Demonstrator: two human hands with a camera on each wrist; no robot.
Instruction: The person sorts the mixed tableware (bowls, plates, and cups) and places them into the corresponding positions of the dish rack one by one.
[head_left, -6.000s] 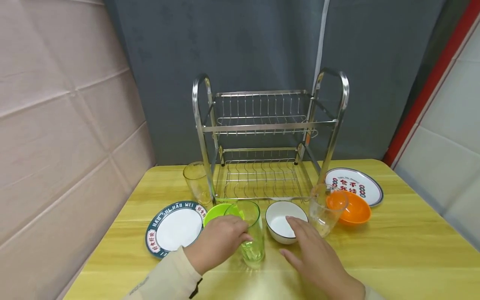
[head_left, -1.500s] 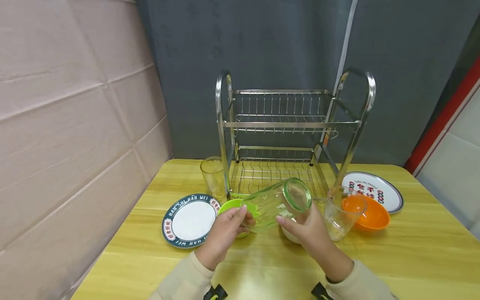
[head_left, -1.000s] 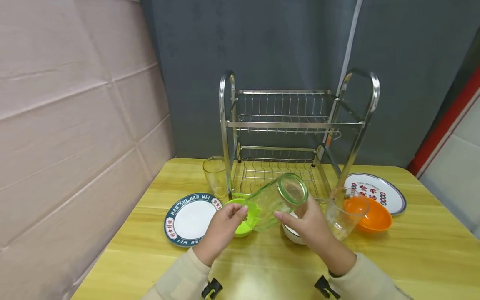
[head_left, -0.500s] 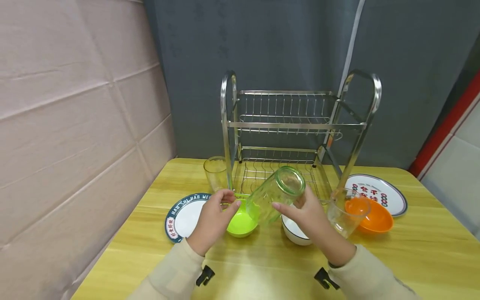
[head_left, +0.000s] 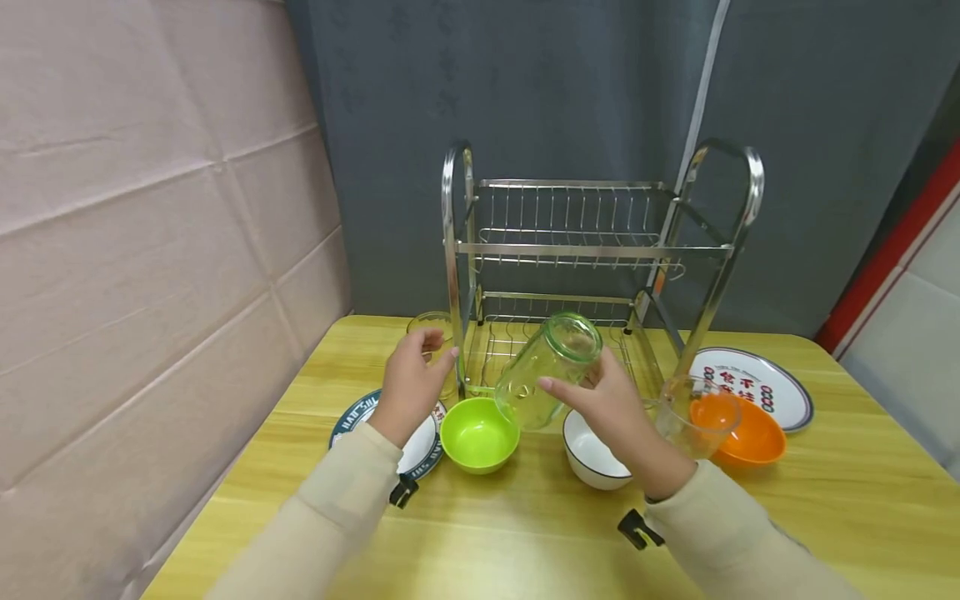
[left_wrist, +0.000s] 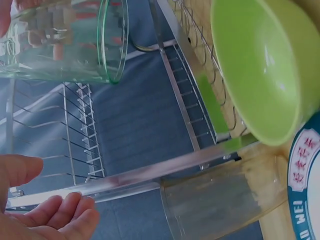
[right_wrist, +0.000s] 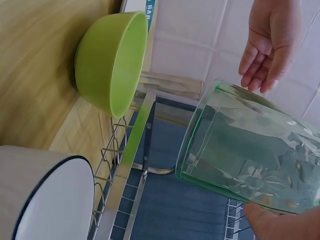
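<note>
My right hand (head_left: pixel 600 404) grips a green-tinted glass (head_left: pixel 551 371), tilted with its mouth toward the rack's lower tier. The right wrist view shows the green-tinted glass (right_wrist: pixel 250 155) held above the green bowl (right_wrist: pixel 110 60). My left hand (head_left: pixel 412 379) is off it, fingers relaxed, and hovers just in front of a clear glass (head_left: pixel 433 329) standing by the rack's left post. In the left wrist view the left hand's fingers (left_wrist: pixel 55 217) hold nothing, and the clear glass (left_wrist: pixel 220 200) stands close by.
A two-tier steel dish rack (head_left: pixel 592 250) stands at the back of the yellow table (head_left: pixel 525 542). In front lie a green bowl (head_left: pixel 478 433), a white bowl (head_left: pixel 596 454), a second clear glass (head_left: pixel 690 412), an orange bowl (head_left: pixel 746 429) and two plates (head_left: pixel 423 442) (head_left: pixel 750 387).
My left hand let go of the green glass and moved up and left toward the clear glass. My right hand alone has carried the green glass higher and nearer the rack.
</note>
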